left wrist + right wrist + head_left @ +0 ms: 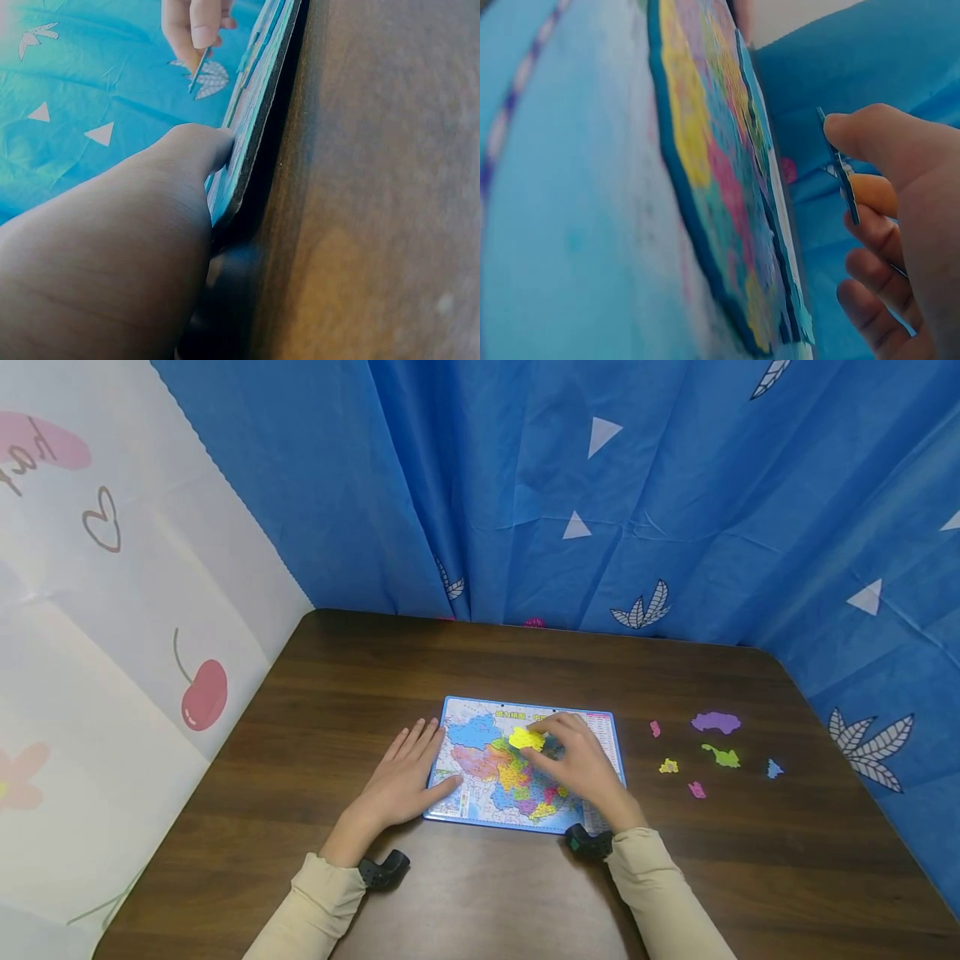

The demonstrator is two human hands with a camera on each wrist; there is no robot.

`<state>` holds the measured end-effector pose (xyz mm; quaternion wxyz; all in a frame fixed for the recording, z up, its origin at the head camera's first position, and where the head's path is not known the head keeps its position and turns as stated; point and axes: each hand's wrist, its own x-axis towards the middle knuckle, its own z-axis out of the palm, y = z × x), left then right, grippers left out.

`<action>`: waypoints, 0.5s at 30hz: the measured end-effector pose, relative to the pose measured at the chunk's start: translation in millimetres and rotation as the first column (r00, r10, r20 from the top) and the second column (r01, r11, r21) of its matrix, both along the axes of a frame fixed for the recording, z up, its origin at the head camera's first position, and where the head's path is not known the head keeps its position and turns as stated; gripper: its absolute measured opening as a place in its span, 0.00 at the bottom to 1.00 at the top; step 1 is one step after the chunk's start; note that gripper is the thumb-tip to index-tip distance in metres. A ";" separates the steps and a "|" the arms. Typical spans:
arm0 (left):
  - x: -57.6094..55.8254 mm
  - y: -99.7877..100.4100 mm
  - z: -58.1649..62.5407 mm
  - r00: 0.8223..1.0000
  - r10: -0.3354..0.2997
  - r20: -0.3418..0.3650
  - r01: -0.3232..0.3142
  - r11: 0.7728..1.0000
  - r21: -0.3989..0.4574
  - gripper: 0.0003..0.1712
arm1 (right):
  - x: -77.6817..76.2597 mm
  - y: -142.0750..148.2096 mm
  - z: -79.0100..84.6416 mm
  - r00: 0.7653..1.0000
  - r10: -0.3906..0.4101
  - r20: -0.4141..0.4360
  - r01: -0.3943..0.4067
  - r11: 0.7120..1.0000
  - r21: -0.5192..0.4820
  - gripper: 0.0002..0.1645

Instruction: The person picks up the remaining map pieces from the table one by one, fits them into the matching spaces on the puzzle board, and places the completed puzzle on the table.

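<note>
A map puzzle board (480, 810) with a blue rim lies on the table, many coloured pieces set in its middle. Above its upper part my right hand (576, 758) pinches a yellow puzzle piece (527, 738) between thumb and fingers. The right wrist view shows that thin piece (838, 166) edge-on, held apart from the board (705, 150). My left hand (405, 777) lies flat with straight fingers at the board's left edge. Its thumb (214, 146) rests on the board's border in the left wrist view.
Several loose pieces lie right of the board: a purple piece (716, 722), a green piece (722, 756), a blue piece (774, 768), a small yellow piece (669, 766) and pink ones (697, 790). A blue curtain (525, 485) hangs behind the wooden table (360, 668).
</note>
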<state>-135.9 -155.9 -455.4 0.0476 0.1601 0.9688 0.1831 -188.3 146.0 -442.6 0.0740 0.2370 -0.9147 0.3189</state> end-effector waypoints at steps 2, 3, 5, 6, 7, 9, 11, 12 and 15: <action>0.0 0.0 0.1 1.000 0.000 -0.001 0.000 1.000 0.001 0.53 | 0.6 -2.8 -0.6 1.000 0.001 -0.004 -0.001 1.000 0.001 0.24; 0.0 -0.1 0.1 1.000 0.000 -0.001 0.000 1.000 0.001 0.53 | 0.9 -4.3 -0.5 1.000 0.001 -0.004 -0.001 1.000 0.000 0.24; 0.0 -0.1 0.1 1.000 0.000 -0.002 0.000 1.000 0.000 0.53 | 1.4 -7.1 -1.3 1.000 -0.001 -0.006 0.001 1.000 0.002 0.24; 0.0 -0.1 0.2 1.000 0.000 -0.003 0.000 1.000 -0.001 0.53 | 1.7 -8.5 -1.7 1.000 -0.003 -0.006 0.003 1.000 0.003 0.24; -0.1 -0.1 0.2 1.000 -0.002 -0.003 0.001 1.000 -0.003 0.53 | 1.9 -9.8 -2.3 1.000 -0.004 -0.005 0.004 1.000 0.005 0.24; -0.2 0.0 0.3 1.000 -0.004 -0.006 0.004 1.000 -0.003 0.53 | 2.0 -12.0 -3.9 1.000 -0.007 -0.005 0.007 1.000 0.008 0.24; -0.2 0.1 0.7 1.000 -0.005 -0.008 0.005 1.000 -0.001 0.53 | 2.1 -14.1 -5.7 1.000 -0.008 -0.006 0.008 1.000 0.009 0.24; -0.2 0.1 0.9 1.000 -0.006 -0.010 0.006 1.000 0.001 0.53 | 2.2 -15.2 -6.5 1.000 -0.007 -0.007 0.007 1.000 0.007 0.24; -0.2 -0.1 1.3 1.000 -0.006 -0.011 0.006 1.000 0.007 0.52 | 2.8 -18.1 -8.4 1.000 -0.002 -0.010 0.002 1.000 -0.001 0.24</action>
